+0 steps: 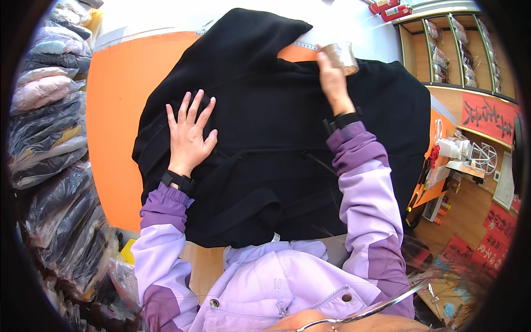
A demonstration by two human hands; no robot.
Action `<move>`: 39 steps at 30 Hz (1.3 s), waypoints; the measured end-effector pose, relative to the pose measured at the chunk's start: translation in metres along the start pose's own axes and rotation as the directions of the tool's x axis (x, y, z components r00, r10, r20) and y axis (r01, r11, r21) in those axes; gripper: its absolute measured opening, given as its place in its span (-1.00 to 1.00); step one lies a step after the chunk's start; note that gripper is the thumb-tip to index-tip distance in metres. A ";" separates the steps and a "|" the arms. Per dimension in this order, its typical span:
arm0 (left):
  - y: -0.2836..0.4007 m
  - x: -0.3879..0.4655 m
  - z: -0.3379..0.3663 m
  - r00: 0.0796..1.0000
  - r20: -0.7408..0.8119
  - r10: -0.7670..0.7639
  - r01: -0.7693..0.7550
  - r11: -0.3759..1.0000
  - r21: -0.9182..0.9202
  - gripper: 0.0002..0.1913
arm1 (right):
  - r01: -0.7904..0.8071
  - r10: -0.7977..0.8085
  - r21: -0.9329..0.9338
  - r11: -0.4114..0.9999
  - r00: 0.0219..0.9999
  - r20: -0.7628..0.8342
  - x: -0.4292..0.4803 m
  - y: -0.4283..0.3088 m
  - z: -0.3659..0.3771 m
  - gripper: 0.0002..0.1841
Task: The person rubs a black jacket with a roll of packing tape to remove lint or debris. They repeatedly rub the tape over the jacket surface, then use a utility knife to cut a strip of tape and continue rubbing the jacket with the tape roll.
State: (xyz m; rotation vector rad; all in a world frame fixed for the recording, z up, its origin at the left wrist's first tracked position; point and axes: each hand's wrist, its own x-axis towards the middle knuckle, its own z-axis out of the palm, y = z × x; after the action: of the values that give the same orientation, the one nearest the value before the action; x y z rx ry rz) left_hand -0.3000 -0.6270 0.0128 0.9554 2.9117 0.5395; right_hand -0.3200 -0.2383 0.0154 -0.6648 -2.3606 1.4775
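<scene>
A black fabric garment (265, 124) lies spread over an orange and white table (116, 124). My left hand (191, 128) rests flat on the garment's left part with its fingers spread. Above the upper right part, my right hand (334, 79) holds a wide roll, which looks like a roll of tape (341, 58); it is slightly blurred. A thin dark cord (317, 159) lies on the cloth near my right forearm. At the garment's lower edge a small white label (276, 237) shows. Part of a measuring strip (305, 45) is visible beyond the cloth, close to the roll.
Bagged clothes (49, 137) are stacked high along the left side. At the right stand a white sewing machine (454, 147) and shelves (460, 54) with packed items. Scissors (423, 186) lie at the table's right edge. Red fire extinguishers (394, 12) are at the top right.
</scene>
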 end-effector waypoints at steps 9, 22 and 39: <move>-0.003 0.001 0.003 0.995 -0.091 0.038 -0.040 0.999 -0.030 -0.10 | 0.465 -0.390 -0.120 0.877 0.837 0.385 -0.193 -0.047 0.127 0.03; -0.003 0.002 0.006 0.999 -0.035 -0.007 0.009 0.998 0.054 -0.08 | 0.447 -0.442 -0.421 0.790 0.890 0.115 -0.174 -0.053 -0.030 -0.51; -0.009 0.002 0.012 0.999 -0.053 0.009 -0.003 0.994 0.108 -0.11 | 0.289 -0.139 -0.392 0.874 0.919 0.368 -0.247 -0.018 -0.029 -0.03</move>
State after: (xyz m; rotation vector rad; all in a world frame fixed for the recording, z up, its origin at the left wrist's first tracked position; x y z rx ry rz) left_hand -0.3052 -0.6294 -0.0011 0.9761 3.0145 0.4178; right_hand -0.0991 -0.3507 0.0464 -0.2317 -2.9572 1.0235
